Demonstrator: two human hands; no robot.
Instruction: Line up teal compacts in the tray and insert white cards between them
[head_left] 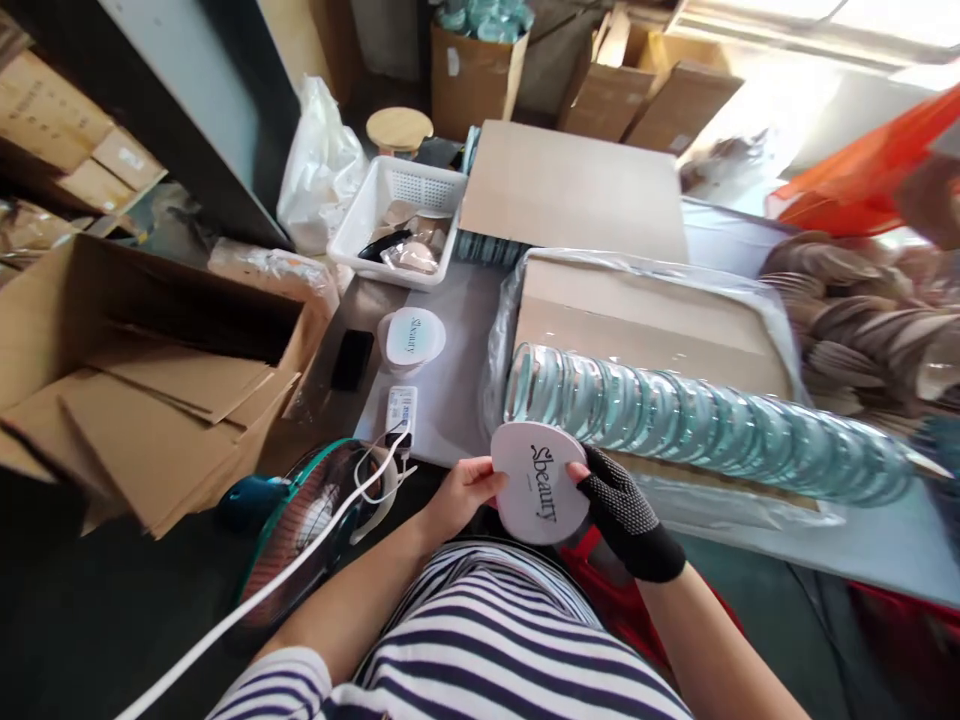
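Head view: the left hand, bare, is clamped on the left edge of a white "Sbeauty" disc; the right hand, in a black glove, pinches its right edge. Just beyond the grip, a row of clear containers extends rightward. Left of the grip lie a power strip, then a similar printed disc; farther off, a white basket.

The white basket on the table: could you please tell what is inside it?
Inside the white basket are some beige pieces, a black item and a pale round item in clear wrapping. Anything beneath them is covered and cannot be seen.
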